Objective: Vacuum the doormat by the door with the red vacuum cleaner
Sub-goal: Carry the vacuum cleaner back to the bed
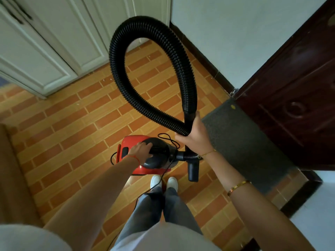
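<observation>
The red vacuum cleaner [132, 144] with a black top stands on the tiled floor just ahead of my feet. My left hand [141, 150] rests on its black top, fingers spread over the handle area. My right hand [194, 134] is shut on the black ribbed hose [145, 29], gripping both ends of a big loop that rises above the floor. A short black nozzle [193, 171] points down beside the vacuum. The dark grey doormat [241, 142] lies to the right, in front of the dark brown door [293, 98].
A thin black power cord [169, 137] loops by the vacuum and trails back between my white shoes. White cabinet doors [54, 51] stand at the far left. A white wall with dark skirting [204, 60] runs toward the door. A brown piece of furniture [12, 169] edges the left.
</observation>
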Tool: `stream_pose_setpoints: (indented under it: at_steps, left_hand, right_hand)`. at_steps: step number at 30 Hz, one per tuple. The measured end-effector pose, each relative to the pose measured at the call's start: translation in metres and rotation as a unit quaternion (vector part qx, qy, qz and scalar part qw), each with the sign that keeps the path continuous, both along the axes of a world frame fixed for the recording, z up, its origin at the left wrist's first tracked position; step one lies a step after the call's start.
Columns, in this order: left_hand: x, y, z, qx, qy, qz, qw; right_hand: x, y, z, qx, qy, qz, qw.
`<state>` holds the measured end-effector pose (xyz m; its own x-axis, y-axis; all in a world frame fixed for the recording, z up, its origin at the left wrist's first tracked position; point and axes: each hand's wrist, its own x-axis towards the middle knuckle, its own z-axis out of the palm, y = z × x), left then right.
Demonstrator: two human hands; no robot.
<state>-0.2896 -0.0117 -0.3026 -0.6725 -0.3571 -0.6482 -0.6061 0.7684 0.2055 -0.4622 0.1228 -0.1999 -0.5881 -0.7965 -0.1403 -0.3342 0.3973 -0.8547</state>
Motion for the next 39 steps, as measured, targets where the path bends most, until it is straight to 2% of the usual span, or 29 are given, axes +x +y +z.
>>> stream_pose_setpoints:
  at_steps: [7,14,21,30,39]
  left_hand:
    - [0.043,0.016,0.033,-0.01,0.014,0.042,0.999]
    - [0.098,0.026,0.044,-0.016,0.014,0.142,0.99]
    - [0.168,0.031,0.051,-0.034,0.029,0.264,0.963]
    - [0.286,0.034,0.062,-0.069,0.044,0.424,0.902]
    - [0.435,0.036,0.06,-0.074,0.029,0.579,0.811]
  right_hand:
    - [0.029,0.001,0.031,-0.015,0.019,0.052,0.998]
    - [0.067,-0.025,0.048,-0.017,0.044,0.141,0.989]
    - [0.121,-0.066,0.058,-0.036,0.058,0.253,0.965]
    - [0.239,-0.137,0.072,-0.044,0.064,0.413,0.907]
    - [0.405,-0.202,0.074,-0.042,0.039,0.548,0.834]
